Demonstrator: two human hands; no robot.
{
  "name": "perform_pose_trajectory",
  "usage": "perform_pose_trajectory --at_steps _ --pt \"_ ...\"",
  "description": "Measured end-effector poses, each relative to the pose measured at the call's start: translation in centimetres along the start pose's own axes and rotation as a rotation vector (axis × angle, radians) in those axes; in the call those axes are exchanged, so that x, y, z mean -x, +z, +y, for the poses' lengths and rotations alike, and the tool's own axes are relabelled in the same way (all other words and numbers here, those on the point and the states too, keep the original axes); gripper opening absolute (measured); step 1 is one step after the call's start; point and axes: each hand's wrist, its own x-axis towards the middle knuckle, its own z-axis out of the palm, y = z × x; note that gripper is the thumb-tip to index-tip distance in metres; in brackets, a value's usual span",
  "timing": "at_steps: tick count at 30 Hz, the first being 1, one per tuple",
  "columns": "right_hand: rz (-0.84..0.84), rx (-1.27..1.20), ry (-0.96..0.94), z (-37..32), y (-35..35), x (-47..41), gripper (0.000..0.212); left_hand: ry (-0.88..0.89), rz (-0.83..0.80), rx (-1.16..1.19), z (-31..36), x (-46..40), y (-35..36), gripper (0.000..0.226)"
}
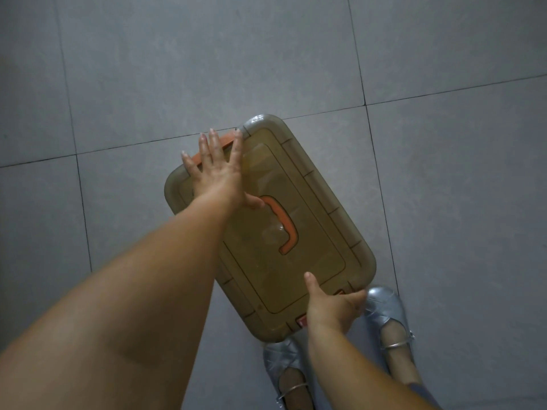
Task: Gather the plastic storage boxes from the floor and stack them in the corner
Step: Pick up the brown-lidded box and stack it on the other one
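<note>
A translucent olive-brown plastic storage box [313, 184] with a closed lid lies at an angle on the grey tile floor, just ahead of my feet. An orange carry handle [284, 224] lies folded flat in the lid's middle. My left hand [217, 170] rests flat on the far end of the lid, fingers spread over the orange latch [227, 142], thumb near the handle. At the near end, my right hand [331, 309] grips the rim, thumb on the lid and fingers wrapped around the edge by the red latch [301, 321]. I cannot tell whether the box is lifted.
My two feet in silver shoes [387, 315] [284, 362] stand right against the box's near end. Large grey floor tiles [177, 69] with dark grout lines stretch all around. No other box, wall or corner is in view.
</note>
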Motion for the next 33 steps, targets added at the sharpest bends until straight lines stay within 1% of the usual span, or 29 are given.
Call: perform_pose_trajectory --at_steps 7,11,13,15,18,22,24,28,30,33 --pt "-0.079 -0.083 0.038 0.9 -0.3 -0.6 0.102 0.004 -0.089 0.019 -0.8 -2.0 -0.1 0.145" --pt "-0.102 -0.087 0.027 0.6 -0.6 -1.1 0.098 0.022 -0.026 0.014 -1.3 -2.4 -0.2 0.144" --pt "-0.098 -0.067 0.011 0.5 -1.5 -1.8 0.097 0.005 -0.026 0.002 -1.2 -1.6 -0.1 0.145" --pt "-0.081 -0.031 -0.026 0.2 -3.3 -2.6 0.097 -0.036 -0.049 0.032 -1.2 -0.2 0.2 0.142" --pt "-0.080 0.020 -0.085 -0.6 -6.8 -3.8 0.096 -0.145 -0.095 0.126 -1.1 2.8 1.0 0.137" --pt "-0.089 0.122 -0.166 -2.7 -11.6 -4.8 0.096 -0.315 -0.221 0.266 -0.5 6.6 1.4 0.130" --pt "-0.105 0.171 -0.203 -4.2 -13.7 -5.0 0.098 -0.375 -0.254 0.342 -0.1 8.4 1.1 0.127" --pt "-0.156 0.230 -0.290 -8.3 -17.5 -3.8 0.100 -0.479 -0.244 0.526 1.0 12.2 -2.5 0.119" --pt "-0.201 0.262 -0.343 -11.3 -20.4 -1.4 0.101 -0.524 -0.237 0.644 1.6 15.1 -6.9 0.119" --pt "-0.224 0.325 -0.438 -15.8 -23.1 1.5 0.102 -0.571 -0.190 0.762 2.3 18.3 -12.5 0.120"
